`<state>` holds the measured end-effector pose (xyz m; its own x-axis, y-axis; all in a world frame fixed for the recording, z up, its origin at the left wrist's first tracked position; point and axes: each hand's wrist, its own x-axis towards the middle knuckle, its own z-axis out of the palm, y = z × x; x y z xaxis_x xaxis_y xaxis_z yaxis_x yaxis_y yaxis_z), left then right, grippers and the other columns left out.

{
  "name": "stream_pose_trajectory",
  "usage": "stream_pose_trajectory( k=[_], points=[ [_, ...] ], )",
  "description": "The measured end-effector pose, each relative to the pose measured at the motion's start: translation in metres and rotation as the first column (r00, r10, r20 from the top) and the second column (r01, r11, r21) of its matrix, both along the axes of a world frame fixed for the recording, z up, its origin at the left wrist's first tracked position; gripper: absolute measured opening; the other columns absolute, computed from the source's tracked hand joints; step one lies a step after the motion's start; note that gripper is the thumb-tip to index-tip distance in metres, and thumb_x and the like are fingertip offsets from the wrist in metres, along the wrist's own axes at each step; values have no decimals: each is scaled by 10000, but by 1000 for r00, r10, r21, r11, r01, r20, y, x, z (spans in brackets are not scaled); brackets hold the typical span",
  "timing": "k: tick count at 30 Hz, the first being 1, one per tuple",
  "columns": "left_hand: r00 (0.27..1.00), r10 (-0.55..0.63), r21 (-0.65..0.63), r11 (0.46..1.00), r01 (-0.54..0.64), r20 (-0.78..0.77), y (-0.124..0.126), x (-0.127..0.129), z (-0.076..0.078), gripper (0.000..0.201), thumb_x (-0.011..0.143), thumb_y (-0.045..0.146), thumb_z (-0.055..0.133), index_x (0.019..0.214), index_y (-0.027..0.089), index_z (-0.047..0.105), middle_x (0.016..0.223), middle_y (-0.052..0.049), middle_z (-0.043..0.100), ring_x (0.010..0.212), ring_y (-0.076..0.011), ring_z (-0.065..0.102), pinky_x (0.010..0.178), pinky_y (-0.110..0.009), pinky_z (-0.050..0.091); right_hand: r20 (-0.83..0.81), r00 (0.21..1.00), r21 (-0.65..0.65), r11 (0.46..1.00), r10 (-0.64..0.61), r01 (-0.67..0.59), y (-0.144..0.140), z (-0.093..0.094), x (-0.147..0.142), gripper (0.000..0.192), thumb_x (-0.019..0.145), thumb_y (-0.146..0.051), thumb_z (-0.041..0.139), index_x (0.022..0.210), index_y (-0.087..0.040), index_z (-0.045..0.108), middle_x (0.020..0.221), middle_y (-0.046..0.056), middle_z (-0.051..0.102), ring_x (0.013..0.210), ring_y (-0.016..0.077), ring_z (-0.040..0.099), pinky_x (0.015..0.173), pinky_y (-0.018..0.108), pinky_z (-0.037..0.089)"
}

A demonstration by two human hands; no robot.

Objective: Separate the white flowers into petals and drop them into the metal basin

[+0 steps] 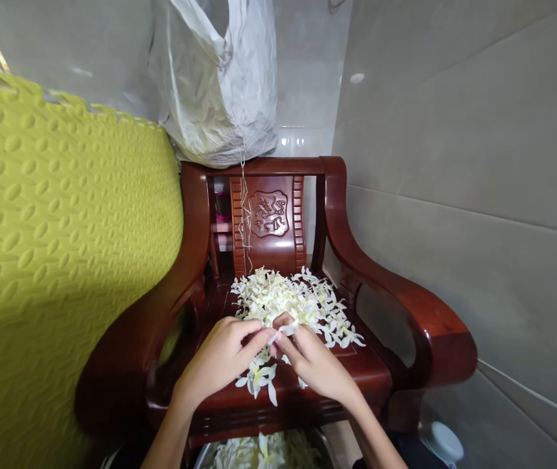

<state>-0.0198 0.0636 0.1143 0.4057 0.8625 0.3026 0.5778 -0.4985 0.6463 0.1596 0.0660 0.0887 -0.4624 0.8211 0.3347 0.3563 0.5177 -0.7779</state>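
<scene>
Left hand [223, 354], right hand [313, 358]: pinching 1 white flower [288, 329]. Step: close handling, apparently. Next: likely needs light touch.

Two hands that I can see, one left hand [219, 358], one right hand [320, 361]. One wooden chair [337, 215], two armrests [415, 306]. One plastic bag [249, 85], one yellow mat [63, 228], one metal basin [328, 451]. White flowers [278, 296]: dozens, too overlapped for exact count.

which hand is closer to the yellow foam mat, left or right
Left. The left hand is to the right of the yellow foam mat, apart from it; the right hand is farther across, beyond the left hand.
</scene>
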Motion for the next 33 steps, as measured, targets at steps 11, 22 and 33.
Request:
stream_pose_trajectory(
  k=[11, 22, 33],
  points=[
    [887, -138, -148, 963, 223, 441, 0, -13, -2, 198, 816, 268, 586, 694, 181, 456, 559, 70, 452, 474, -71, 410, 482, -198, 324, -26, 998, -28, 998, 54, -55, -16, 12, 2, 378, 976, -380, 344, 722, -201, 560, 717, -9, 603, 725, 144, 568, 754, 275, 404],
    [933, -95, -180, 970, 165, 347, -12, -2, 3, 251, 908, 285, 461, 687, 167, 446, 611, 53, 428, 581, -86, 396, 552, -208, 318, 32, 997, 15, 998, -68, 67, -44, 18, -5, 394, 989, -367, 307, 715, -192, 530, 723, -8, 580, 733, 143, 509, 751, 280, 345],
    [959, 29, -134, 991, 9, 283, -19, 4, 3, 197, 945, 375, 385, 945, 210, 492, 793, 18, 548, 694, -126, 505, 651, -232, 395, -308, 949, -200, 971, 62, -129, -29, 14, -3, 335, 942, -420, 420, 774, -169, 565, 616, -14, 556, 564, 116, 520, 581, 241, 423]
  ],
)
